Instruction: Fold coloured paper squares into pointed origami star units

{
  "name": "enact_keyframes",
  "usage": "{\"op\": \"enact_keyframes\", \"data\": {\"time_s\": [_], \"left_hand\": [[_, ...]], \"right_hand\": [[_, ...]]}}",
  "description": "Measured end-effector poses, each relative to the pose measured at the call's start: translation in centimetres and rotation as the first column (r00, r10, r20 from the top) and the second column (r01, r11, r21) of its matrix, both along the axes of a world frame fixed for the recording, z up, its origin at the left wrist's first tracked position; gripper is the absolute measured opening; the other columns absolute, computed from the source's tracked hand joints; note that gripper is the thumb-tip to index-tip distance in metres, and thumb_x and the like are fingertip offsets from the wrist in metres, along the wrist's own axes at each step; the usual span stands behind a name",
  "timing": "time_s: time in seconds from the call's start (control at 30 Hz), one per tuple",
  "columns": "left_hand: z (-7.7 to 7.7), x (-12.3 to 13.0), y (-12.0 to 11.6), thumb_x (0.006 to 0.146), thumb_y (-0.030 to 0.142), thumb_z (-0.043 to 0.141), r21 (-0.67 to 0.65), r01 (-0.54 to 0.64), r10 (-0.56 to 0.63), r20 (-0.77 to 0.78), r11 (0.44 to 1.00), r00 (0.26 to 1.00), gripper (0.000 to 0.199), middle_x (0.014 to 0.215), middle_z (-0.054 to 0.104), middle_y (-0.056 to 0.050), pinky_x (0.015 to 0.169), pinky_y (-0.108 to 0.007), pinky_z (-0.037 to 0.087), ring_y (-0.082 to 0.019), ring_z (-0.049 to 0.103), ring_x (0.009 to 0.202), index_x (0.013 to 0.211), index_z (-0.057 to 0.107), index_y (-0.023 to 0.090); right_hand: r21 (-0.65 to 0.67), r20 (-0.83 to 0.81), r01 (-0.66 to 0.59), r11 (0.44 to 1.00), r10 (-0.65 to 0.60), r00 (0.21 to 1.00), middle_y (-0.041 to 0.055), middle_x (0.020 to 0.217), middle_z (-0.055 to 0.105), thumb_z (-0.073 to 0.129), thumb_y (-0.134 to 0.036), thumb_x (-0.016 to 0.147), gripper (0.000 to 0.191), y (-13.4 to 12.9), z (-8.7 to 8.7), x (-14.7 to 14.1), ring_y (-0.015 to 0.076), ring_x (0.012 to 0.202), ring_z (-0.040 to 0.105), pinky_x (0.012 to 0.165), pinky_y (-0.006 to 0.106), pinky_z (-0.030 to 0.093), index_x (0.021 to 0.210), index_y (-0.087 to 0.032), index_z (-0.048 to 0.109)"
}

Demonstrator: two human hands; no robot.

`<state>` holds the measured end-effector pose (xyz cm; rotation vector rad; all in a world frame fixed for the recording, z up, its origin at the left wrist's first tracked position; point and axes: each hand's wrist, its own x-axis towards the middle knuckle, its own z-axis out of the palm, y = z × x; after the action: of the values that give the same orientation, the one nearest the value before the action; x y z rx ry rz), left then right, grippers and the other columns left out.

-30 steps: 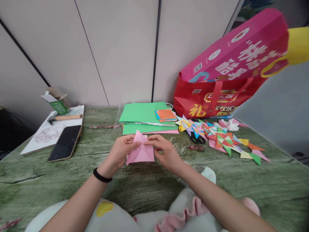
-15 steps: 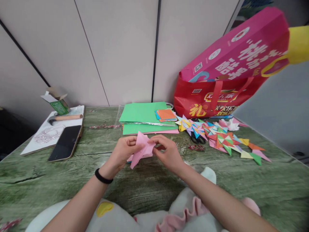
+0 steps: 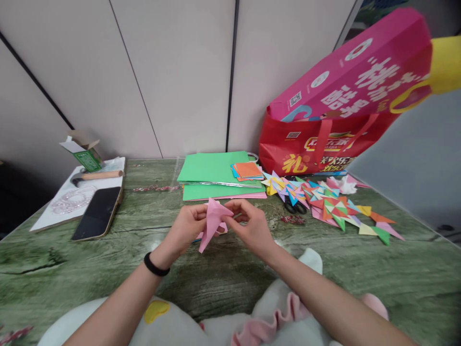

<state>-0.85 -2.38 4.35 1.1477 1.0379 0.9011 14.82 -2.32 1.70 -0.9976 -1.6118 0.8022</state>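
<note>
A pink folded paper (image 3: 213, 222) is held up between both hands, just above the green wood-patterned table (image 3: 137, 269). My left hand (image 3: 187, 228) pinches its left side, and a black band circles that wrist. On the paper's right side, my right hand (image 3: 248, 220) grips a pointed corner between thumb and fingers. Beneath the paper lie more small sheets, mostly hidden, with pink and blue edges showing. Behind the hands are green sheets (image 3: 212, 166) in a stack, topped by small square papers (image 3: 248, 170), orange uppermost.
Folded colourful paper pieces (image 3: 334, 206) and black scissors (image 3: 295, 207) lie to the right, before a red bag (image 3: 288, 139). At the left are a phone (image 3: 98, 212), a hammer (image 3: 101, 176) and a small green box (image 3: 87, 156) on a white board (image 3: 46, 214).
The pink paper has turned and its flaps sit differently. My left hand has shifted slightly right, and the right fingers have moved along the paper's edge.
</note>
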Motion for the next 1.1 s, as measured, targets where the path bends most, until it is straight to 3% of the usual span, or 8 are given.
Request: {"op": "enact_keyframes", "data": {"time_s": [0.2, 0.3, 0.47, 0.53, 0.67, 0.9, 1.1], "left_hand": [[-0.03, -0.18, 0.11, 0.076, 0.045, 0.053, 0.075, 0.06, -0.058, -0.029, 0.995, 0.998, 0.039, 0.076, 0.07, -0.009, 0.062, -0.028, 0.051, -0.019, 0.065, 0.069, 0.09, 0.065, 0.011], [0.18, -0.13, 0.0, 0.069, 0.042, 0.064, 0.135, 0.065, -0.063, -0.018, 0.989, 0.998, 0.043, 0.089, 0.068, -0.01, 0.07, -0.032, 0.051, -0.022, 0.064, 0.078, 0.099, 0.061, 0.012], [0.69, 0.15, -0.32, 0.057, 0.028, 0.076, 0.142, 0.083, -0.094, 0.067, 0.986, 0.993, 0.075, 0.099, 0.065, -0.011, 0.075, -0.036, 0.05, -0.022, 0.063, 0.085, 0.123, 0.041, 0.017], [0.73, 0.19, -0.37, 0.058, 0.024, 0.075, 0.146, 0.069, -0.076, 0.041, 0.987, 0.996, 0.069, 0.098, 0.065, -0.009, 0.074, -0.033, 0.051, -0.02, 0.063, 0.083, 0.118, 0.043, 0.017], [0.54, 0.14, -0.31, 0.066, 0.025, 0.069, 0.145, 0.004, -0.005, 0.007, 0.989, 1.0, 0.036, 0.09, 0.067, -0.006, 0.066, -0.028, 0.052, -0.017, 0.065, 0.076, 0.095, 0.052, 0.015], [0.52, 0.13, -0.31, 0.067, 0.029, 0.068, 0.031, 0.001, -0.002, 0.033, 1.0, 0.999, 0.03, 0.073, 0.069, -0.004, 0.062, -0.03, 0.052, -0.019, 0.067, 0.067, 0.088, 0.051, 0.016], [0.33, 0.08, -0.19, 0.068, 0.031, 0.067, 0.012, 0.0, -0.001, 0.005, 1.0, 1.0, 0.028, 0.07, 0.069, -0.004, 0.057, -0.027, 0.051, -0.019, 0.067, 0.065, 0.086, 0.052, 0.016]], "right_hand": [[0.023, 0.027, 0.037, 0.999, -0.037, 0.999, 0.0026, 0.079, 0.063, 0.056, -0.017, 0.073, 0.01, 0.08, 0.1, 0.1, 0.0118, 0.066, 0.058, 0.057, 0.022, 0.049, 0.081, -0.017, 0.062], [0.027, 0.045, 0.025, 0.999, -0.027, 0.999, 0.003, 0.08, 0.062, 0.055, -0.014, 0.073, 0.012, 0.12, 0.09, 0.15, 0.0114, 0.066, 0.058, 0.057, 0.021, 0.049, 0.082, -0.017, 0.063], [0.042, 0.063, 0.021, 0.999, -0.024, 0.998, 0.0032, 0.079, 0.062, 0.055, -0.014, 0.074, 0.013, 0.2, -0.01, 0.18, 0.0117, 0.067, 0.058, 0.058, 0.021, 0.049, 0.082, -0.017, 0.064], [0.034, 0.049, 0.025, 0.999, -0.027, 0.998, 0.0037, 0.081, 0.063, 0.055, -0.015, 0.073, 0.015, 0.22, -0.09, 0.14, 0.0121, 0.068, 0.059, 0.058, 0.022, 0.05, 0.085, -0.018, 0.064], [-0.039, -0.062, 0.037, 0.999, -0.04, 0.997, 0.0041, 0.082, 0.065, 0.06, -0.02, 0.071, 0.02, 0.13, -0.16, 0.04, 0.0126, 0.064, 0.062, 0.059, 0.024, 0.053, 0.091, -0.017, 0.059], [-0.039, -0.096, 0.078, 0.996, -0.081, 0.992, 0.0033, 0.075, 0.066, 0.063, -0.023, 0.071, 0.015, -0.03, 0.12, 0.11, 0.0139, 0.064, 0.063, 0.062, 0.026, 0.053, 0.083, -0.017, 0.06], [-0.022, -0.089, 0.066, 0.998, -0.067, 0.994, 0.0028, 0.078, 0.068, 0.061, -0.024, 0.073, 0.013, -0.07, 0.27, 0.08, 0.0131, 0.065, 0.063, 0.063, 0.025, 0.052, 0.084, -0.017, 0.065]]}}
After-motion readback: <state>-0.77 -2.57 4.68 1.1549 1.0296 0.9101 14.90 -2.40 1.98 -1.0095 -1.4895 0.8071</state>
